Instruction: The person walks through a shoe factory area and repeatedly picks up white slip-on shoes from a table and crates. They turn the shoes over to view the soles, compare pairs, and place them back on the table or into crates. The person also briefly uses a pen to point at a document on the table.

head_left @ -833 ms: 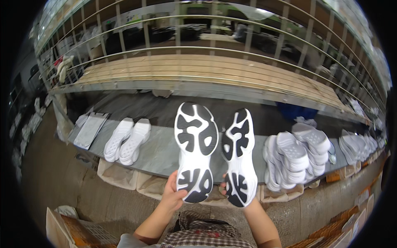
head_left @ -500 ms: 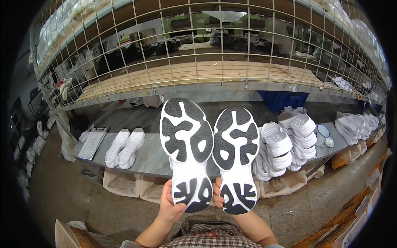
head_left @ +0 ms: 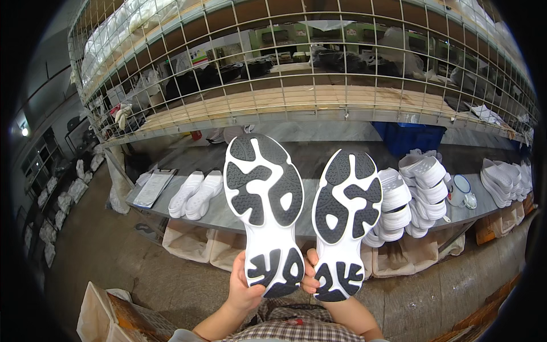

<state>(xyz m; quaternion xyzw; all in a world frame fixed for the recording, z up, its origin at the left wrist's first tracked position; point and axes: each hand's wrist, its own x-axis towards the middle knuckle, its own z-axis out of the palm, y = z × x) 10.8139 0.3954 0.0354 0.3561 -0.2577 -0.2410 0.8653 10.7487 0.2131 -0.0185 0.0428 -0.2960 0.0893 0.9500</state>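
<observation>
In front of me I hold up two white shoe soles with black tread patches facing me. My left hand (head_left: 246, 288) grips the left shoe sole (head_left: 265, 188) by its heel end, thumb over the edge. The heel of the right shoe sole (head_left: 346, 199) is in my right hand (head_left: 310, 273), whose fingers curl round its inner edge; the rest of that hand is hidden behind it. The soles stand upright side by side with a gap between them. Behind them on the grey table (head_left: 228, 214), a pair of white soles (head_left: 196, 194) lies at the left.
Stacked white soles (head_left: 424, 185) stand right of centre, and more stacks (head_left: 504, 179) at far right. A clipboard (head_left: 155, 188) lies at the left end. A blue bin (head_left: 410, 139) sits under the wire-mesh shelf (head_left: 273, 108). Cloth-lined baskets (head_left: 188, 242) stand below the table.
The two soles have moved apart, opening a gap between their forefoot ends. The view has shifted, so the table appears further right. Both hands keep their grip.
</observation>
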